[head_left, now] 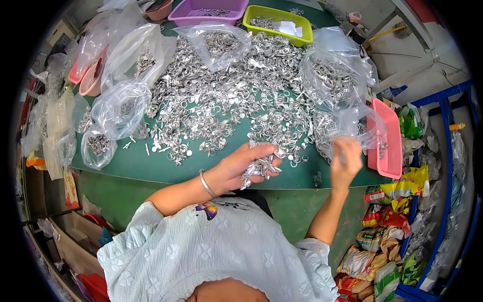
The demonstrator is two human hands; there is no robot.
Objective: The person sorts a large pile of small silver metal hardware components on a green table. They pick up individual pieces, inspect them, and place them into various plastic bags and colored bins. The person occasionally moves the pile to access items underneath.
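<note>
Left hand (241,163) cups a bunch of silver metal pieces (259,168), fingers curled around them; right hand (346,158) pinches one small piece, blurred.

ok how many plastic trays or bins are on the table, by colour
Purple bin: 1
Yellow-green bin: 1
Pink tray at the right edge: 1
Pink bins at the far left: 2, partly hidden under clear bags
Brownish-pink bowl at the top: 1, cut off by the picture's rim
Total: 6
</note>
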